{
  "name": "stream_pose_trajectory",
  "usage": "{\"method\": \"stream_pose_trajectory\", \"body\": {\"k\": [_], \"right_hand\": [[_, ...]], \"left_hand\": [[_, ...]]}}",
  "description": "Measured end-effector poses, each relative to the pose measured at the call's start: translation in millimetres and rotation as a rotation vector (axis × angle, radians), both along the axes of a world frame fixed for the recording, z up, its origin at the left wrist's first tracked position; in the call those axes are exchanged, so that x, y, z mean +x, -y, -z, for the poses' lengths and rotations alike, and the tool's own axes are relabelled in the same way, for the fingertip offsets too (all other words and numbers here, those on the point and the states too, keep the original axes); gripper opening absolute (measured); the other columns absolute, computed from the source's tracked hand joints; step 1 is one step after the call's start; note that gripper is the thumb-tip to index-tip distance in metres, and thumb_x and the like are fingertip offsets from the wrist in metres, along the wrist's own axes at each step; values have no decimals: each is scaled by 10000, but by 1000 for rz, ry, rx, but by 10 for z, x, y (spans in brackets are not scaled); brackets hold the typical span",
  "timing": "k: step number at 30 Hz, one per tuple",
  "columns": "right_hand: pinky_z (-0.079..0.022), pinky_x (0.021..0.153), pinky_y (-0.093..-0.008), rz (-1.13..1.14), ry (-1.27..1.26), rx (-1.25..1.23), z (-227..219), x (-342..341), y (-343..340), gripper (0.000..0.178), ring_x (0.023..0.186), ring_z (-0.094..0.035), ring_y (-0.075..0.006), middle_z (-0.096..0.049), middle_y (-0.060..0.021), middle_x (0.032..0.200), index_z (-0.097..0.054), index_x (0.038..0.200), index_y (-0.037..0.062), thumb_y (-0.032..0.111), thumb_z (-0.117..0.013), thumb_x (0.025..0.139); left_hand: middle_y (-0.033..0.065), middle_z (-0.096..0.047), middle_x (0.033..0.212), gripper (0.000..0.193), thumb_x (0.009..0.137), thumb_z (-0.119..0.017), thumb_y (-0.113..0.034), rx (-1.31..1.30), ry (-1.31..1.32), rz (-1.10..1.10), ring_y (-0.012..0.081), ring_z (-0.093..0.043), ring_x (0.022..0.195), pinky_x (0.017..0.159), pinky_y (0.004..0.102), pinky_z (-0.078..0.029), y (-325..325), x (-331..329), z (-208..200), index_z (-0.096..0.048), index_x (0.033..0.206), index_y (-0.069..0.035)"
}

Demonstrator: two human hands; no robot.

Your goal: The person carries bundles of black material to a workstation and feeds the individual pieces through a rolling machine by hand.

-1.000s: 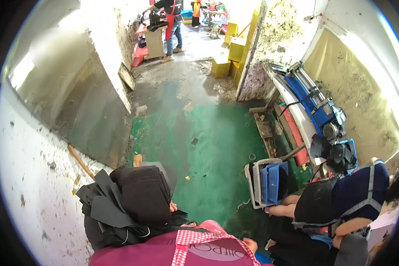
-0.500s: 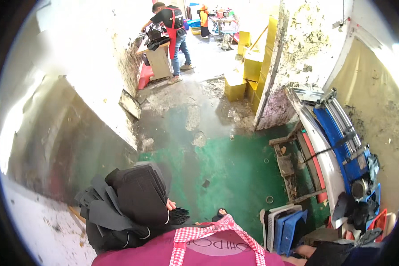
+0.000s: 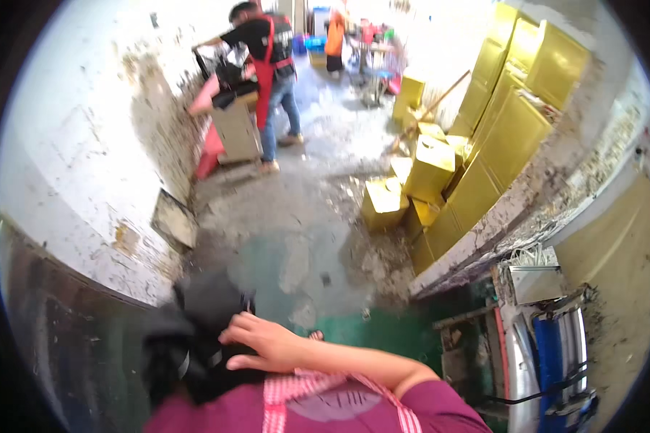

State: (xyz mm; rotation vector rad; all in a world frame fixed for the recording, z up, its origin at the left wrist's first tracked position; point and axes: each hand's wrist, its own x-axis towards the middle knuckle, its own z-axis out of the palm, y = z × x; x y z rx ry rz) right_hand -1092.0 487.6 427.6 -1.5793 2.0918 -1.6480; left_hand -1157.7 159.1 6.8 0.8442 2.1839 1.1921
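A thick bundle of black fabric pieces (image 3: 213, 296) is held up against my body at the lower left, its outline blurred. My right hand (image 3: 263, 343) reaches across my chest and lies against the near right side of the bundle. Its fingers are stretched out, with the thumb apart. My left hand and forearm do not show; the bundle covers that side.
Yellow metal cans (image 3: 433, 166) are piled along the right wall. Ahead at left, a person in a red apron (image 3: 263, 65) stands at a small workbench (image 3: 237, 133). A folded blue-and-silver frame (image 3: 549, 361) leans at the lower right. A panel (image 3: 175, 219) rests by the left wall.
I have moved forward, so the cans and the person look nearer. My right arm has come across to the bundle. The fingertips seen earlier at the bundle's edge are no longer visible.
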Motion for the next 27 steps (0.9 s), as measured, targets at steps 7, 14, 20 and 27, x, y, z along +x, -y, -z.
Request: {"method": "stream_pose_trajectory", "body": {"k": [7,14,20,27], "right_hand": [[-445,1027,-402,857,280,-189,42,-3031,-658,837,1134,-519,-287,-502,-151,1207,-449,1320,0,348,-930,730],[-479,1052,-400,730,1113,-576,81,-5538,-1989,971,1237,-557,-275,-542,-191,1323,-326,1453,-49,328,-921,785],[-453,1073,-400,238,1594,-327,750,-7378,-1894,1017,1262,-561,-284,-524,-187,1403,-329,1499,-57,489,-857,824],[-363,1186,-406,264,992,332,713,-10447,-1647,1329,1429,-445,-356,-443,-264,1525,-258,1558,-88,762,-797,690]], "left_hand": [[161,-589,1406,532,1064,-491,-467,301,248,-439,334,-396,1453,1230,473,-181,-1793,-4133,-2830,-638,1287,-7],[177,-590,1405,558,1060,-483,-482,610,605,-295,346,-416,1439,1222,482,-210,-3443,-6591,-3379,-630,1301,0],[191,-591,1404,581,1058,-476,-496,653,860,-372,356,-433,1427,1215,489,-234,-3662,-7941,-3257,-624,1312,5],[207,-592,1402,608,1054,-468,-511,678,988,-398,367,-452,1414,1206,498,-263,-3882,-10189,-3087,-616,1326,12]]}}
